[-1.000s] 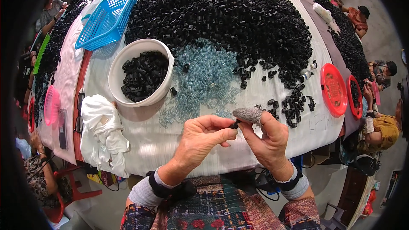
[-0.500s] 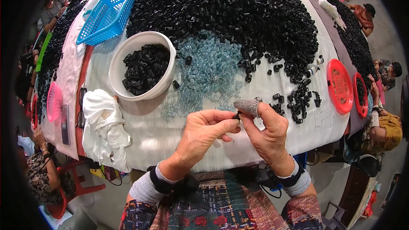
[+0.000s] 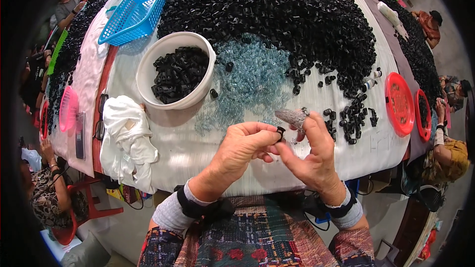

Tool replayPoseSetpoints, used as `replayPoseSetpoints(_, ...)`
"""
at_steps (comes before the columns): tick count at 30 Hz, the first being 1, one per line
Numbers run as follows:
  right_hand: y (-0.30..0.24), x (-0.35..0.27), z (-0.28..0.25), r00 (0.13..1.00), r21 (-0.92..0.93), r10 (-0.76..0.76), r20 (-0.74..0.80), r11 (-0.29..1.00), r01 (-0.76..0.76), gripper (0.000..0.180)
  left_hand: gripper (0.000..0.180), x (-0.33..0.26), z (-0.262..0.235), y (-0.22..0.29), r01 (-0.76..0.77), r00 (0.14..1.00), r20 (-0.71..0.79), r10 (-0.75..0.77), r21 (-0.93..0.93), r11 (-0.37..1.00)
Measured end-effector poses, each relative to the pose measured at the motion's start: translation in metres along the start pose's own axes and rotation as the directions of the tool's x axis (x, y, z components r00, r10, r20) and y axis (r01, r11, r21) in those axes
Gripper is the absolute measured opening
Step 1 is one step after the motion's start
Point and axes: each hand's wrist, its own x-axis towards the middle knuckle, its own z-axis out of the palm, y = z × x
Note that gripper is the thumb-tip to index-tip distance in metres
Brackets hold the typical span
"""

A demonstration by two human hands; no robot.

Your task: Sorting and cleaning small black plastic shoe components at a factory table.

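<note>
Between thumb and forefinger, my left hand pinches a small black plastic piece above the near part of the table. My right hand is just to its right, its thumb tip close under the piece and its fingers apart. A grey knitted finger cover sits on my right forefinger, which is raised off the piece. Beyond my hands lies a spread of small clear bluish springs or coils. Behind it, a large heap of black plastic pieces curves around.
A white bowl of black pieces stands left of the coils, with a blue basket beyond. A white cloth lies near left. Loose black pieces and a red lid or tray are at right. Other people sit on both sides.
My right forefinger and thumb have spread apart, exposing the black piece that stays in my left fingers. The whole view has shifted slightly.
</note>
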Motion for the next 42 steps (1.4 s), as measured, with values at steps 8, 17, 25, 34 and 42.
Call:
replayPoseSetpoints(8,0.007,-0.003,0.009,0.981,-0.158,-0.196,-0.008,0.969,0.192,0.041,0.021,-0.004,0.003,0.007,0.032,0.998,0.051,-0.032,0.010,0.999)
replayPoseSetpoints(17,0.001,-0.003,0.012,0.974,-0.177,-0.226,0.020,0.958,0.226,0.035,0.017,-0.006,-0.001,0.008,0.076,0.995,0.066,-0.081,0.069,0.995)
replayPoseSetpoints(25,0.002,-0.008,0.012,0.979,-0.219,-0.203,0.003,0.955,0.199,0.035,0.017,-0.006,-0.001,0.005,0.075,0.995,0.059,-0.080,0.076,0.994)
replayPoseSetpoints(34,0.001,-0.002,0.004,0.964,-0.252,-0.259,0.057,0.931,0.265,0.031,0.017,-0.012,-0.005,0.005,0.063,0.996,0.071,-0.061,-0.024,0.998)
replayPoseSetpoints(42,0.003,-0.004,0.008,0.943,-0.244,-0.332,0.035,0.912,0.330,0.029,0.023,-0.010,-0.012,0.002,0.007,0.988,0.152,-0.002,-0.030,1.000)
